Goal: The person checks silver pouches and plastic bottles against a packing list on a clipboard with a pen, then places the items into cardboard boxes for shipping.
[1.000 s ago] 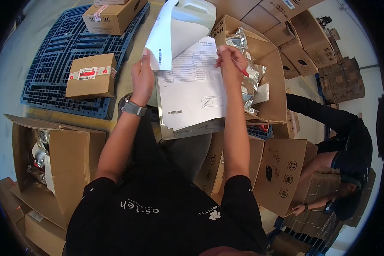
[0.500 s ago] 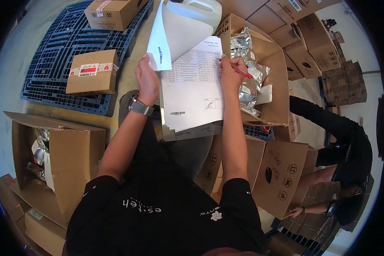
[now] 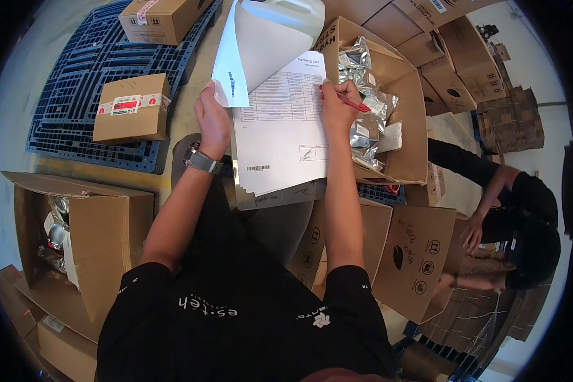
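Observation:
A printed packing list [image 3: 277,143] lies on a clipboard [image 3: 280,197] in front of me. My left hand [image 3: 212,121] pinches the edge of the turned-up top sheet [image 3: 230,79], which curls back and shows a barcode. In my right hand [image 3: 339,111] is a red pen [image 3: 355,104], held in a writing grip over the right columns of the printed table. The pen's tip is hard to make out by my fingers. A signature box and a second barcode show lower on the list. Behind the raised sheet stands a whitish plastic jerrycan [image 3: 299,14].
An open carton [image 3: 404,121] of silver foil pouches [image 3: 366,95] stands right of the list. Taped boxes [image 3: 130,118] sit on a blue pallet [image 3: 63,95] at left. Another open carton [image 3: 111,223] is lower left. At right, a co-worker [image 3: 522,210] bends over an open box [image 3: 410,254].
My right hand and the pen have shifted slightly against the list. The co-worker has changed posture, with one hand now raised above the box. The whole view has moved a little.

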Demonstrator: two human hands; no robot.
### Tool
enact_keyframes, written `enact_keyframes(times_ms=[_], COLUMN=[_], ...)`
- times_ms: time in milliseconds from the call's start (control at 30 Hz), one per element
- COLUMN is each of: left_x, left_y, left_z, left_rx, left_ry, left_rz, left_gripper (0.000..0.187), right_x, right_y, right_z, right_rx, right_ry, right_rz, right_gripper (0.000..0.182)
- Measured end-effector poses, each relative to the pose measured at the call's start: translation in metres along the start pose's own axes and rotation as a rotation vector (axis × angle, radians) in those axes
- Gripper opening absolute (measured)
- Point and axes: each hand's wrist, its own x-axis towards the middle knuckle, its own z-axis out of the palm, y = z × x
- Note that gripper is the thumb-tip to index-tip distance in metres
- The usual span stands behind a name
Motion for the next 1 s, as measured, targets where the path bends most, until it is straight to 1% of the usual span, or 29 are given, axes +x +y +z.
enact_keyframes(times_ms=[67, 167, 233, 267, 367, 400, 467, 500, 533, 600, 633, 667, 733, 767, 800, 833, 867, 900, 933, 967, 1000], left_x=[0.0, -0.001, -0.002, -0.004, -0.01, -0.008, 0.0, 0.008, 0.003, -0.006, -0.011, -0.017, -0.031, -0.032, -0.031, -0.03, -0.027, -0.021, -0.017, -0.012, -0.008], left_y=[-0.001, -0.002, -0.002, 0.0, 0.012, 0.011, -0.002, -0.011, -0.007, 0.005, 0.019, 0.03, 0.047, 0.053, 0.06, 0.066, 0.07, 0.071, 0.065, 0.054, 0.044], left_z=[-0.001, -0.002, 0.003, 0.006, 0.005, 0.006, 0.0, -0.02, -0.022, -0.025, -0.024, -0.02, -0.013, -0.011, -0.008, -0.005, -0.002, 0.0, 0.006, 0.012, 0.018], left_rx=[0.042, -0.018, -0.023, -0.027, 0.072, 0.064, -0.069, 0.058, 0.062, 0.722, 0.946, 0.946, 1.102, 1.161, 1.16, 1.224, 1.288, 1.322, 1.324, 1.207, 1.094], left_ry=[-0.012, -0.059, 0.049, 0.023, 0.048, 0.028, 0.001, -0.218, -0.241, -0.429, -0.613, -0.633, -0.672, -0.717, -0.738, -0.793, -0.847, -0.904, -0.922, -0.83, -0.739], left_rz=[0.026, -0.003, 0.064, 0.065, 0.043, 0.051, 0.006, -0.003, 0.006, 0.62, 0.696, 0.713, 0.773, 0.748, 0.757, 0.734, 0.713, 0.663, 0.674, 0.617, 0.558], left_gripper=[0.044, 0.045, 0.046, 0.046, 0.044, 0.044, 0.044, 0.037, 0.037, 0.031, 0.043, 0.043, 0.051, 0.059, 0.059, 0.061, 0.063, 0.058, 0.058, 0.053, 0.048], right_x=[-0.001, -0.001, 0.002, 0.001, 0.004, 0.007, 0.012, 0.01, 0.011, 0.015, 0.023, 0.026, 0.028, 0.019, -0.001, 0.001, -0.005, -0.019, -0.026, -0.03, -0.028], right_y=[-0.003, -0.002, 0.005, 0.008, 0.013, 0.017, 0.028, 0.018, 0.001, -0.027, -0.018, -0.024, -0.037, -0.057, -0.093, -0.088, -0.078, -0.074, -0.064, -0.049, -0.034], right_z=[0.002, 0.005, 0.003, 0.001, 0.002, 0.002, 0.0, -0.001, -0.005, -0.02, -0.035, -0.041, -0.054, -0.056, -0.043, -0.037, -0.026, -0.011, -0.001, 0.011, 0.009], right_rx=[-0.037, -0.052, -0.052, -0.053, -0.048, -0.046, -0.079, 0.066, 0.076, 0.438, 0.392, 0.403, 0.044, -0.279, -0.28, -0.403, -0.548, -0.737, -0.859, -0.901, -0.898], right_ry=[-0.002, 0.01, 0.004, 0.028, 0.013, 0.031, 0.075, 0.099, 0.12, 0.279, 0.299, 0.32, 0.345, 0.308, 0.195, 0.077, -0.062, -0.101, -0.231, -0.337, -0.319], right_rz=[0.001, -0.044, -0.054, -0.063, -0.119, -0.133, -0.134, 0.023, 0.015, 0.167, 0.063, 0.054, -0.351, -0.574, -0.524, -0.757, -0.683, -0.775, -0.836, -0.844, -0.835], right_gripper=[0.024, 0.024, 0.026, 0.026, 0.028, 0.028, 0.027, 0.026, 0.026, 0.028, 0.028, 0.028, 0.028, 0.032, 0.036, 0.045, 0.045, 0.053, 0.055, 0.055, 0.055])
